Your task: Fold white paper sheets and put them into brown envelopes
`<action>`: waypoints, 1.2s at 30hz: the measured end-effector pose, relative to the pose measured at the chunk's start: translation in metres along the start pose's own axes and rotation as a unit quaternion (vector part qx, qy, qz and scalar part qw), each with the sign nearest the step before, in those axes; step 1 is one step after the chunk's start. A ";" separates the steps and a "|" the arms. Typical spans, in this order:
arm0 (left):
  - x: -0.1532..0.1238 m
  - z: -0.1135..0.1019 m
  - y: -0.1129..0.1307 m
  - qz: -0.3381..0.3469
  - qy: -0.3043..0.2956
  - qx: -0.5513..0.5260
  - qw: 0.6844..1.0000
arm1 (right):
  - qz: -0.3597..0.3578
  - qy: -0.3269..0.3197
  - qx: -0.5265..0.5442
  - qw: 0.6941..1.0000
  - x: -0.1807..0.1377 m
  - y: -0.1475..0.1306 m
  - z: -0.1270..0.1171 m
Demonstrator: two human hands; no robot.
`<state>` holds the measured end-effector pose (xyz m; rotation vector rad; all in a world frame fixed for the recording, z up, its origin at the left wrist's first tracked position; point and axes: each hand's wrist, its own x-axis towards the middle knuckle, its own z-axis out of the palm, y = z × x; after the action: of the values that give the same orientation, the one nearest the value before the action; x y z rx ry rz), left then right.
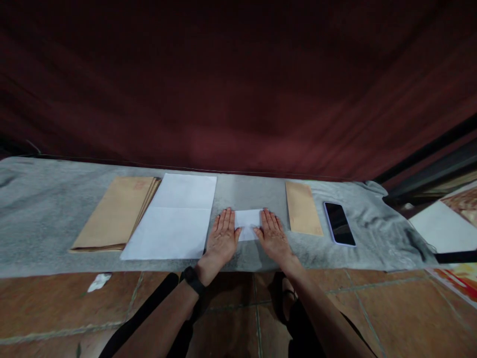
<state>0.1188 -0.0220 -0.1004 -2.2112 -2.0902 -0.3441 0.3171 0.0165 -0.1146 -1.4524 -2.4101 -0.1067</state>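
Observation:
A small folded white sheet of paper (pixel 247 219) lies flat on the grey cloth, centred before me. My left hand (pixel 222 234) presses on its left end, palm down with fingers stretched out. On the right end rests my right hand (pixel 273 235), also flat, fingers extended and thumb pointing inward. Both thumbs lie on the paper's near part, a gap between them. To the left, close by my left hand, is a stack of larger white paper (pixel 175 219) with a crease across it. A brown envelope (pixel 303 209) lies right of my right hand.
A pile of brown envelopes (pixel 115 211) lies far left. A phone (pixel 339 223) sits right of the single envelope. Grey cloth (pixel 37 214) covers the narrow surface, with a dark red curtain (pixel 238 99) behind it. A crumpled white scrap (pixel 99 282) is on the tiled floor.

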 end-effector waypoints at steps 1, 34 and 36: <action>-0.001 0.001 -0.001 0.001 0.005 -0.002 1.000 | 0.002 0.001 -0.003 1.000 -0.001 0.002 0.000; -0.042 -0.013 0.013 0.125 0.009 -0.051 0.991 | -0.059 -0.006 0.017 0.998 -0.014 -0.010 -0.006; -0.045 -0.014 0.005 0.109 0.013 -0.040 0.993 | -0.050 -0.003 0.017 0.999 -0.014 -0.007 -0.005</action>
<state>0.1206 -0.0692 -0.0956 -2.4366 -1.8289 -0.4426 0.3182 -0.0003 -0.1134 -1.3196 -2.4761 -0.0842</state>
